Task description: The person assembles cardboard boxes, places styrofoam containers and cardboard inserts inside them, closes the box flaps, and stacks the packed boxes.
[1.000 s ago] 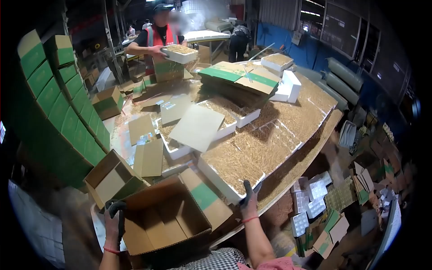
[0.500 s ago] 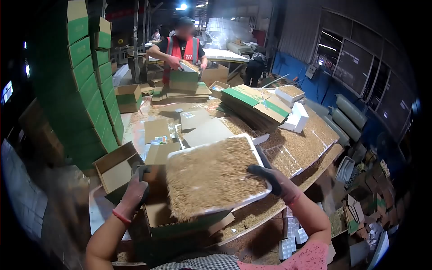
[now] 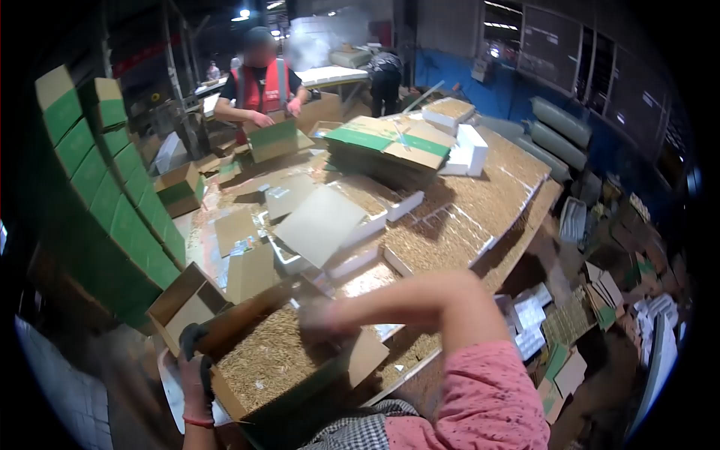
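Observation:
In front of me stands an open cardboard box point(image 3: 296, 401) with a green lower band. Loose tan husk-like material point(image 3: 270, 356) fills the view into it, with a small bit of white at its far edge. My gloved left hand point(image 3: 196, 367) is closed on the box's left wall. My right hand point(image 3: 319, 321) reaches across to the box's far right side; motion blur hides its fingers and whether it touches the material or the wall. A side flap point(image 3: 367, 358) sticks out to the right. Beside the left hand is another open box point(image 3: 187, 304).
A grey-white sheet point(image 3: 319, 225) lies over white foam trays. Flattened green-banded cartons point(image 3: 390, 142) are stacked behind, near husk-covered trays point(image 3: 442, 236). Tall carton stacks point(image 3: 97, 195) rise at left. Across the table, a person in a red vest point(image 3: 262, 94) handles a box point(image 3: 274, 140).
The husk-filled white foam tray has left my right hand, and husk material now shows inside the box. My left hand has moved down along the box's left side. The view has shifted.

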Demonstrator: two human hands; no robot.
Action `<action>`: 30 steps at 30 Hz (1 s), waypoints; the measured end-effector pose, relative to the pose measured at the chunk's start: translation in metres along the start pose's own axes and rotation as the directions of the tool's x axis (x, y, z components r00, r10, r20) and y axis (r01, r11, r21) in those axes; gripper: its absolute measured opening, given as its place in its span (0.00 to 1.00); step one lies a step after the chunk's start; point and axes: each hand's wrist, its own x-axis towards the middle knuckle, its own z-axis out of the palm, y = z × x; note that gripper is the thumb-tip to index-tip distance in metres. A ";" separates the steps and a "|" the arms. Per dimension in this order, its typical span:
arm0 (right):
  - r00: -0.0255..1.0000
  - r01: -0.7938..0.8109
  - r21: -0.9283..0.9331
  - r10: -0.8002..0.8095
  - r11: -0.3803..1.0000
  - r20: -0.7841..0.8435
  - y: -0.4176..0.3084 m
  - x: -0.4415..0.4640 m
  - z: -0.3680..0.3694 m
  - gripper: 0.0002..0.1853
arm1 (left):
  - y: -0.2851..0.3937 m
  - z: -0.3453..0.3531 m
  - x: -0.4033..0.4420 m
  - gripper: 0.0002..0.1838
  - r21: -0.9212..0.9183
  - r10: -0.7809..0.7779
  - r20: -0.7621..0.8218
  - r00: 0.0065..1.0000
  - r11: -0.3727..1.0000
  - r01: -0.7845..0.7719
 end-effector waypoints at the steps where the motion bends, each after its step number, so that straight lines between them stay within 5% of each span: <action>1: 0.988 -0.145 -0.058 0.148 0.988 0.044 0.002 0.031 0.011 0.21 | 0.010 0.001 -0.003 0.26 -0.021 0.016 0.003 1.000 1.000 -0.016; 2: 0.997 0.005 -0.301 0.020 0.954 0.079 0.049 0.165 0.087 0.21 | 0.014 0.005 -0.004 0.26 0.038 0.047 -0.013 0.999 0.998 -0.047; 3: 0.997 -0.003 -0.290 0.024 0.957 0.070 0.034 0.161 0.087 0.21 | 0.011 0.008 -0.003 0.26 0.045 0.051 0.000 0.999 0.998 -0.051; 4: 0.989 -0.074 -0.476 0.126 0.876 0.078 0.005 0.145 0.073 0.22 | -0.001 0.006 -0.001 0.26 -0.017 0.023 -0.034 0.999 1.000 -0.023; 5: 0.999 -0.050 -0.521 0.045 0.852 -0.022 -0.007 0.119 0.051 0.21 | -0.017 0.000 0.004 0.25 -0.082 -0.002 -0.075 0.997 0.997 -0.004; 6: 0.992 -0.040 -0.568 -0.036 0.822 -0.121 -0.019 0.094 0.031 0.21 | -0.048 -0.020 0.009 0.31 0.089 0.034 -0.009 0.999 0.996 -0.033; 7: 0.907 0.098 -0.502 -0.284 0.859 -0.310 -0.006 0.062 0.017 0.20 | -0.062 -0.027 0.007 0.31 0.101 0.033 -0.027 0.999 0.994 -0.030; 8: 0.692 0.154 -0.258 -0.290 0.954 -0.661 0.022 0.065 0.018 0.16 | -0.074 -0.030 0.004 0.34 -0.042 -0.067 -0.047 0.997 0.997 0.065; 9: 0.750 0.092 -0.121 -0.148 0.988 -0.644 0.041 0.021 -0.017 0.17 | -0.079 -0.029 -0.001 0.38 -0.191 -0.171 -0.060 0.983 0.969 0.157; 10: 0.526 0.210 0.011 -0.104 0.978 -0.844 0.075 0.002 -0.022 0.22 | -0.078 -0.025 -0.007 0.43 -0.188 -0.157 -0.061 0.986 0.972 0.144; 11: 0.410 -0.063 -0.262 -0.214 0.963 -0.886 0.153 0.051 0.005 0.35 | -0.073 -0.020 -0.008 0.43 -0.186 -0.175 -0.103 0.979 0.970 0.154; 12: 0.311 -0.079 -0.122 -0.092 0.989 -0.946 0.181 0.031 0.010 0.39 | -0.068 -0.014 -0.007 0.42 -0.197 -0.203 -0.098 0.974 0.964 0.181; 13: 0.576 -0.375 -0.104 0.143 0.921 -0.805 0.196 0.015 0.013 0.37 | -0.066 -0.012 -0.008 0.41 -0.206 -0.229 -0.096 0.969 0.957 0.206; 15: 0.614 -0.510 -0.229 0.164 0.829 -0.772 0.263 0.037 0.041 0.24 | -0.047 -0.011 -0.008 0.33 -0.188 -0.300 -0.028 0.954 0.939 0.290; 16: 0.668 -0.394 -0.177 0.149 0.902 -0.729 0.271 0.032 0.031 0.20 | -0.052 -0.012 -0.007 0.32 -0.153 -0.271 -0.053 0.961 0.953 0.260; 17: 0.615 -0.262 -0.194 0.009 0.945 -0.789 0.274 0.036 0.021 0.18 | -0.058 -0.013 -0.006 0.32 -0.117 -0.240 -0.071 0.968 0.966 0.231; 19: 0.341 -0.083 -0.260 -0.218 0.962 -0.914 0.219 0.021 -0.033 0.18 | -0.046 -0.011 -0.008 0.32 -0.115 -0.235 -0.072 0.969 0.967 0.226; 21: 0.224 0.113 -0.278 -0.297 0.954 -0.928 0.122 -0.007 -0.085 0.17 | -0.028 -0.001 -0.004 0.32 -0.106 -0.227 -0.045 0.973 0.969 0.221; 23: 0.438 0.382 -0.161 -0.332 0.910 -0.836 0.031 -0.013 -0.082 0.19 | -0.013 0.011 -0.002 0.27 -0.533 -0.311 -0.095 0.946 0.818 0.215; 24: 0.642 0.424 -0.171 -0.428 0.889 -0.636 -0.010 -0.018 -0.074 0.21 | -0.012 0.008 -0.003 0.27 -0.598 -0.295 -0.048 0.954 0.774 0.210; 26: 0.618 0.676 -0.154 -0.668 0.721 -0.414 -0.061 0.025 -0.006 0.19 | -0.009 0.002 -0.004 0.26 -0.714 -0.262 0.048 0.964 0.666 0.217; 27: 0.492 0.711 -0.413 -0.822 0.569 -0.287 -0.069 0.052 0.038 0.18 | 0.004 0.014 -0.010 0.28 -0.659 -0.273 -0.055 0.960 0.732 0.171; 28: 0.556 0.767 -0.373 -0.831 0.522 -0.020 -0.071 0.042 0.034 0.17 | -0.018 0.003 -0.017 0.35 -0.579 -0.196 -0.111 0.974 0.809 0.097; 30: 0.564 0.780 -0.202 -0.805 0.592 -0.183 -0.060 0.036 0.034 0.19 | -0.033 -0.009 -0.018 0.38 -0.485 -0.133 -0.107 0.985 0.872 0.066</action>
